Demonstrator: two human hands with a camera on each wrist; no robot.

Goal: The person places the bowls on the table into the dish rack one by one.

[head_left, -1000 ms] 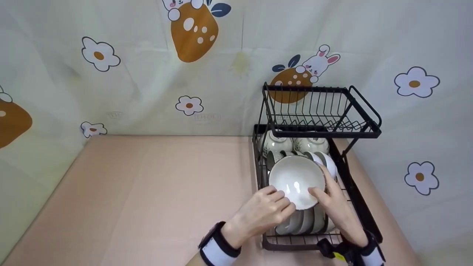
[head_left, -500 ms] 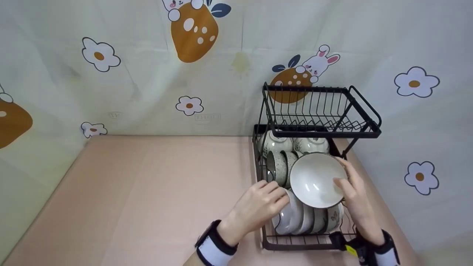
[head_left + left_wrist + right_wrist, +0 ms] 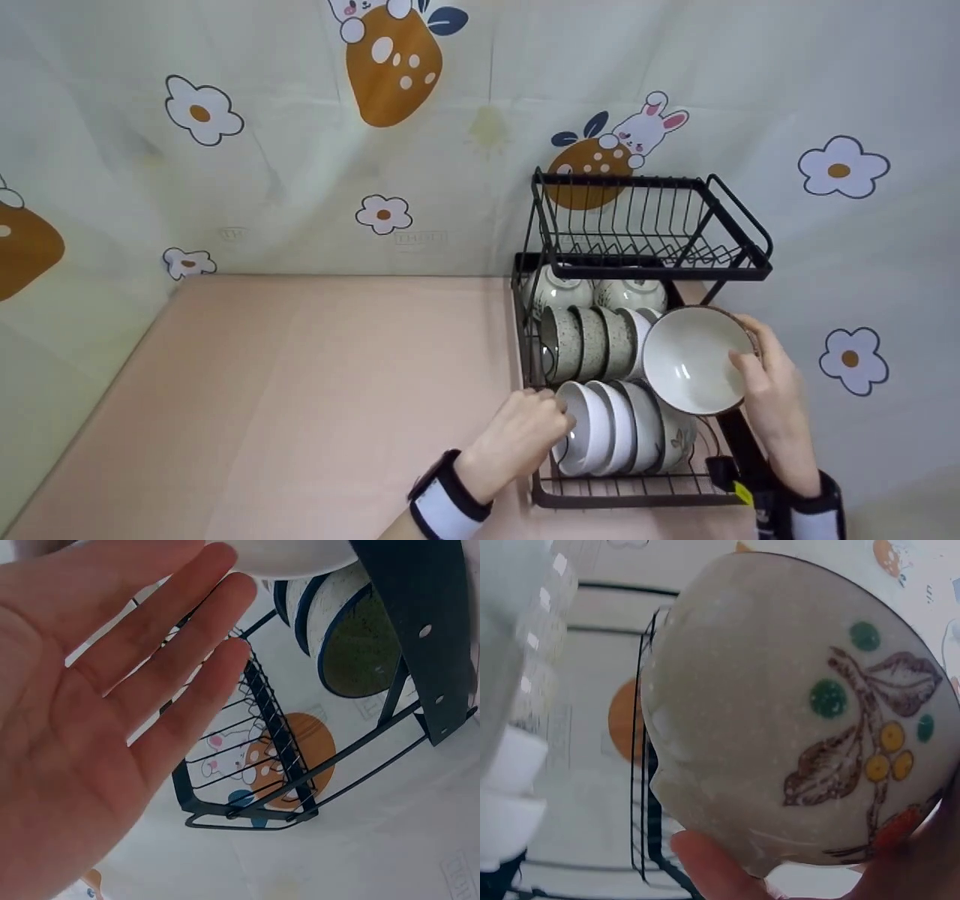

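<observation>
My right hand (image 3: 776,397) grips a cream bowl (image 3: 697,360) by its right rim, thumb inside, above the right side of the rack. A leaf-and-berry pattern decorates the outside of this bowl (image 3: 735,705) in the right wrist view. My left hand (image 3: 517,435) is by the rack's left edge, its fingertips close to the foremost white bowl (image 3: 585,431); whether they touch cannot be told. Spread, nearly straight fingers show on that hand (image 3: 112,705) in the left wrist view.
The black two-tier dish rack (image 3: 645,499) holds a front row of several bowls, a middle row with speckled cups (image 3: 592,341), and upturned bowls (image 3: 562,292) at the back. Its upper tier (image 3: 652,271) overhangs the rear. A pink tabletop (image 3: 337,390) extends left.
The right hand has carried the cream bowl rightward, from over the rack's middle to its right edge, uncovering cups and bowls. The left hand has left the bowl's rim and lowered slightly.
</observation>
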